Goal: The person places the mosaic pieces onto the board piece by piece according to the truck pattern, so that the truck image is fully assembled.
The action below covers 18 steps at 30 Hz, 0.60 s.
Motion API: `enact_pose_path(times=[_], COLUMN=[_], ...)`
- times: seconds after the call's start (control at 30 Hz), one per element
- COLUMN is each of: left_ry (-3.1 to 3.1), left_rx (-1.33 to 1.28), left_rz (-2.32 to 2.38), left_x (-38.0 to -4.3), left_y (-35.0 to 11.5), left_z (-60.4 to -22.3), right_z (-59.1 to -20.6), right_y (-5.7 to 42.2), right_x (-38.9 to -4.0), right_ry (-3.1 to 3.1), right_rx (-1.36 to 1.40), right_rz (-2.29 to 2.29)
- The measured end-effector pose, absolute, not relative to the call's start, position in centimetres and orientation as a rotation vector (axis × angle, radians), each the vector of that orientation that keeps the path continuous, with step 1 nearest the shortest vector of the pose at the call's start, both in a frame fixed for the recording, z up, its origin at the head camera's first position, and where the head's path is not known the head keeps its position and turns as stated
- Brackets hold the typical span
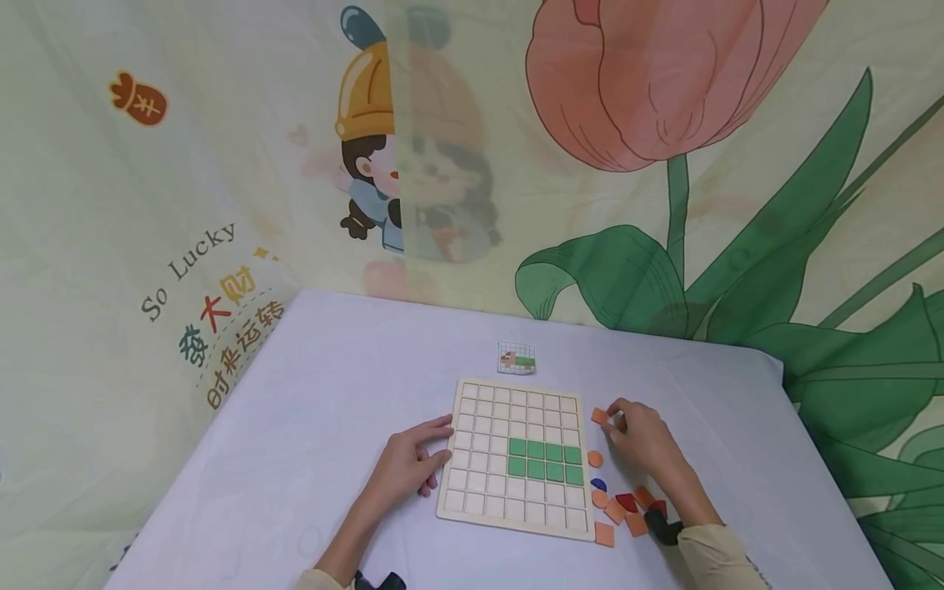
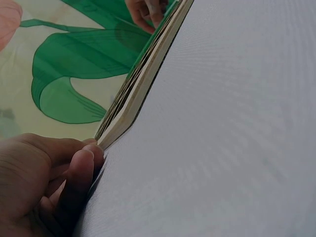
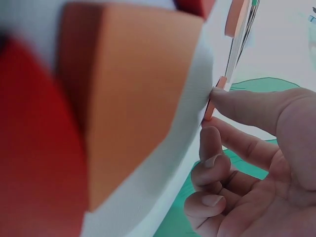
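A wooden grid board (image 1: 483, 483) lies on the table, with two rows of green square tiles (image 1: 545, 460) in its right part. My left hand (image 1: 404, 465) touches the board's left edge with outstretched fingers; in the left wrist view the fingertips meet the edge of the board (image 2: 143, 81). Beyond the board's right side, my right hand (image 1: 643, 438) pinches an orange square tile (image 1: 599, 415) between thumb and index finger. The right wrist view shows the thumb on one edge of this tile (image 3: 210, 109) and the other fingers curled below.
A small picture card (image 1: 517, 359) lies behind the board. Right of the board are an orange round piece (image 1: 595, 459), a blue half-round piece (image 1: 599, 484), red pieces (image 1: 627, 502) and several orange tiles (image 1: 604, 535). A printed curtain (image 1: 457, 164) hangs behind the table.
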<state>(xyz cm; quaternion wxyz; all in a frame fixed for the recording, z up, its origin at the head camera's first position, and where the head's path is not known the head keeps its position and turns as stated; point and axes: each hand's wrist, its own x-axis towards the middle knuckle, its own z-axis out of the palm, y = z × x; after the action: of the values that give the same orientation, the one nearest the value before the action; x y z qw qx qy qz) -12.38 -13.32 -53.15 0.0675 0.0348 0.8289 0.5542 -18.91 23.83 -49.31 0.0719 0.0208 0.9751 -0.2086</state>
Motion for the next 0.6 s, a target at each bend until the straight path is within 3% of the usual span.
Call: enact_pose_path(times=[0.6], left_ry=[2.499], left_rx=[0.103], left_rz=[1.676], left_x=[-12.3], left_y=[-13.3], left_z=[-53.1], right_z=[-47.0], right_y=[20.7], right_x=[-15.6], right_ry=[2.916], right_rx=[-0.061], right_rz=[-0.671])
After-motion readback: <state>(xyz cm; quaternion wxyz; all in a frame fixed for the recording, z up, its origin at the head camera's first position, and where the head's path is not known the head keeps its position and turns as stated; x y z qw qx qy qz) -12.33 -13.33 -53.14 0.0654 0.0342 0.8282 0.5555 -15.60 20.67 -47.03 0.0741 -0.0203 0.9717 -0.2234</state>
